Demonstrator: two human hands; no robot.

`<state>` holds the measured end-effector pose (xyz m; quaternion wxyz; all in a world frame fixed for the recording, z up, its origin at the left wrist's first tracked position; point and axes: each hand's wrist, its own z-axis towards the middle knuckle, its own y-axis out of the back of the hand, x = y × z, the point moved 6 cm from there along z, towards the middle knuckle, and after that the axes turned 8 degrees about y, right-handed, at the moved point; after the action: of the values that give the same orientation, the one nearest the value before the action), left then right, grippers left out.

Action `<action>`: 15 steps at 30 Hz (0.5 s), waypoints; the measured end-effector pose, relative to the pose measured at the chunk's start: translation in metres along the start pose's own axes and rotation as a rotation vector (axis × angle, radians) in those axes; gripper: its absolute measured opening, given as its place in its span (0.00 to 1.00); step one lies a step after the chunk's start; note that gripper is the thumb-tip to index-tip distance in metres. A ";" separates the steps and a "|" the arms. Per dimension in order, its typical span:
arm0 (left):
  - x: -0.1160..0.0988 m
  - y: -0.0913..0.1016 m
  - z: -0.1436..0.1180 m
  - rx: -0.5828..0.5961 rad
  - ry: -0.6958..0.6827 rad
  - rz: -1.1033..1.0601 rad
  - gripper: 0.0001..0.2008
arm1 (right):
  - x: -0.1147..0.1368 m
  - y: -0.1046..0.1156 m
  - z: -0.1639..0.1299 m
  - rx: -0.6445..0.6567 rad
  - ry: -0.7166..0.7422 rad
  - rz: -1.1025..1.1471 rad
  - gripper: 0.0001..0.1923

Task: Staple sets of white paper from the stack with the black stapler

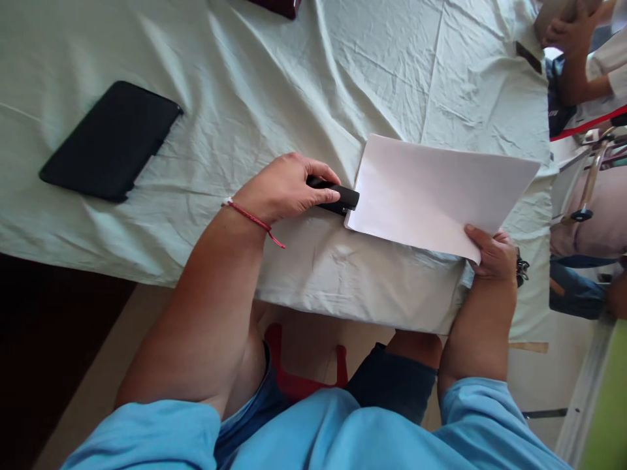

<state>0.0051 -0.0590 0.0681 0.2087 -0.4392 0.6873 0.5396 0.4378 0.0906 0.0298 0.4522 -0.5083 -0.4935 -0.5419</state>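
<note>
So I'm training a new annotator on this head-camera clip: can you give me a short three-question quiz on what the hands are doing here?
1. True or false: the left hand presses on a black stapler at the corner of the white paper.
2. Which hand holds the paper's near edge? A) left hand B) right hand C) another person's hand
3. Fill in: the black flat case lies on the pale tablecloth, to the ____ of the left hand.

Key
1. True: the stapler's tip meets the paper's left corner.
2. B: the right hand grips the near edge, thumb on top.
3. left
</note>
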 end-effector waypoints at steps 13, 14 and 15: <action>-0.001 0.002 -0.001 -0.033 0.019 -0.024 0.24 | 0.001 0.003 0.002 -0.034 0.031 -0.003 0.27; -0.001 0.002 -0.001 -0.035 0.015 -0.022 0.24 | 0.001 0.001 0.002 -0.034 0.035 0.000 0.26; -0.002 0.002 -0.001 -0.036 0.014 -0.018 0.23 | 0.000 0.000 0.001 -0.031 0.037 0.002 0.26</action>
<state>0.0051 -0.0592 0.0710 0.2009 -0.4528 0.6749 0.5469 0.4377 0.0918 0.0296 0.4540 -0.5056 -0.4759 -0.5584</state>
